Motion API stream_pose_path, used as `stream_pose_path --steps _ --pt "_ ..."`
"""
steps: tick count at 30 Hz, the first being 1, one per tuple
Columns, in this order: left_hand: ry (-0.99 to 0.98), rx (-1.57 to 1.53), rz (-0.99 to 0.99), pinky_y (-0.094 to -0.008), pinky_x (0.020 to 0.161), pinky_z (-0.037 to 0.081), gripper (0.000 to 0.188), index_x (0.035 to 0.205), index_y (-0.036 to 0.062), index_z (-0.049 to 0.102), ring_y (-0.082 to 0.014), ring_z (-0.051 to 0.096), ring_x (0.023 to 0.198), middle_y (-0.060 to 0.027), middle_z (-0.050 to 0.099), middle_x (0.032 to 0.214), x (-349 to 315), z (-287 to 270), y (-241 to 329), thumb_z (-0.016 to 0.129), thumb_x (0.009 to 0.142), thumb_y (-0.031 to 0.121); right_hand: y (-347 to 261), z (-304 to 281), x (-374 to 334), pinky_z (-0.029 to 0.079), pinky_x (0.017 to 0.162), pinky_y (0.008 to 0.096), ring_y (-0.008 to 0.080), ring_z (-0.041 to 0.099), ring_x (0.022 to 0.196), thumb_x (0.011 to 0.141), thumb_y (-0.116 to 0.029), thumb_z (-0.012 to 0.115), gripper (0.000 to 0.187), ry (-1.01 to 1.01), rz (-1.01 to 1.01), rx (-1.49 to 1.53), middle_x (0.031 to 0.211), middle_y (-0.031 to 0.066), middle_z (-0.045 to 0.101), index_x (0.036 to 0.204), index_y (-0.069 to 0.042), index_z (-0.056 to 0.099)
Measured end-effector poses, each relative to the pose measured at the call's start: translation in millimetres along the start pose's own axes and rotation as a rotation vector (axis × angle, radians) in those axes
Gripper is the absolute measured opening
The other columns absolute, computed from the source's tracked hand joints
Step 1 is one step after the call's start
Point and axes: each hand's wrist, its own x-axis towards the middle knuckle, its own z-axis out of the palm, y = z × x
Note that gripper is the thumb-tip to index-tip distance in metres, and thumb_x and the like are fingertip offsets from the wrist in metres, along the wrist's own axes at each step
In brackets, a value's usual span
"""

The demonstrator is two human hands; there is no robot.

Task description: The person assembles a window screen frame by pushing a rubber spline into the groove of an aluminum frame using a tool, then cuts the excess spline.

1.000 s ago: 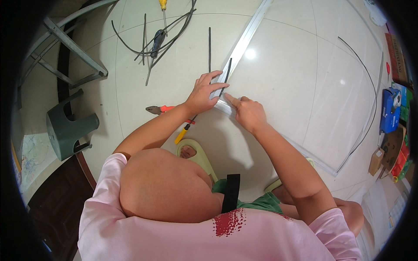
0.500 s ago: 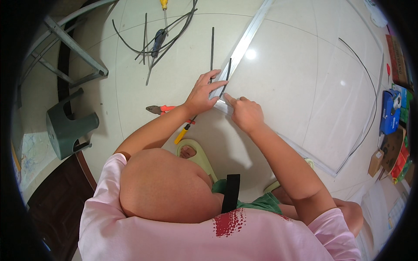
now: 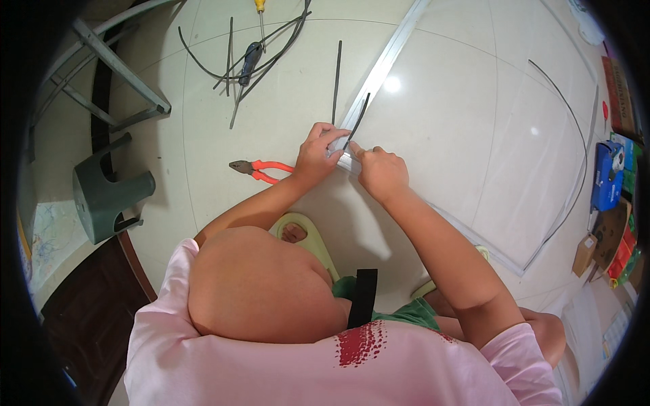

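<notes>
A thin black rubber strip [image 3: 361, 114] stands up at a slant from the lower corner of a white frame [image 3: 386, 59] on the floor. My left hand [image 3: 317, 154] curls over that corner, its index finger and thumb closed about the strip's lower part. From the right, my right hand [image 3: 382, 172] meets the strip's lower end with its index fingertip; the other fingers are curled in. Exactly how the fingertips grip is partly hidden. Beyond my left hand lies another straight black strip [image 3: 337, 78]. Red-handled pliers [image 3: 261, 169] rest beside my left wrist.
Loose black strips [image 3: 288, 47] and a dark-handled screwdriver [image 3: 249, 61] lie farther off, near a yellow-handled screwdriver [image 3: 260, 7]. At the left are a green stool [image 3: 101, 196] and a metal stand [image 3: 122, 68]. Boxes [image 3: 607, 176] line the right side.
My left hand has drawn in and its spread fingers have curled closer around the strip. A yellow-handled tool below my left wrist is out of sight now; the pliers show more fully.
</notes>
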Motion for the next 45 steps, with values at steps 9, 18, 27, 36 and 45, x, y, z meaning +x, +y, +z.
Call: stream_pose_path --steps 9,18,27,36,45 --pt "0.028 -0.045 -0.046 -0.0232 0.068 0.045 0.042 0.11 0.0105 0.067 -0.0116 0.047 0.072 -0.0035 0.05 0.099 4 6 -5 0.067 0.071 -0.003 3 6 -10 0.054 0.071 0.0397 0.0301 0.067 0.074 0.078 -0.006 0.053 0.057 0.042 -0.034 0.023 0.089 0.0144 0.066 0.131 -0.027 0.056" --pt "0.007 -0.068 -0.053 -0.0229 0.069 0.044 0.044 0.111 0.0101 0.066 -0.011 0.047 0.072 -0.0034 0.049 0.1 5 6 -6 0.065 0.07 -0.006 -5 9 -8 0.054 0.071 0.0392 0.0307 0.067 0.077 0.079 -0.005 0.052 0.057 0.025 -0.014 0.002 0.09 0.0151 0.066 0.131 -0.026 0.056" --pt "-0.011 -0.069 -0.022 -0.0248 0.069 0.045 0.043 0.11 0.0086 0.066 -0.0134 0.049 0.073 -0.0052 0.05 0.1 5 0 -5 0.057 0.071 -0.005 -1 -5 -13 0.053 0.074 0.0398 0.0304 0.067 0.085 0.085 -0.011 0.05 0.051 -0.123 -0.01 0.009 0.098 0.0171 0.065 0.135 -0.023 0.051" --pt "0.003 -0.218 -0.06 -0.023 0.064 0.045 0.03 0.105 0.0048 0.067 -0.0104 0.051 0.067 -0.0048 0.054 0.09 6 -2 -8 0.056 0.079 -0.002 2 15 -13 0.054 0.069 0.0401 0.03 0.065 0.071 0.077 -0.005 0.051 0.06 0.046 -0.054 0.022 0.085 0.0146 0.064 0.133 -0.027 0.054" --pt "-0.007 -0.311 -0.148 -0.0213 0.066 0.045 0.022 0.104 0.0014 0.068 -0.008 0.052 0.071 -0.0029 0.059 0.088 10 -4 -11 0.056 0.085 -0.002 0 6 -13 0.054 0.07 0.0405 0.0311 0.067 0.077 0.087 -0.012 0.048 0.051 -0.058 -0.043 0.025 0.094 0.0177 0.065 0.136 -0.024 0.051"
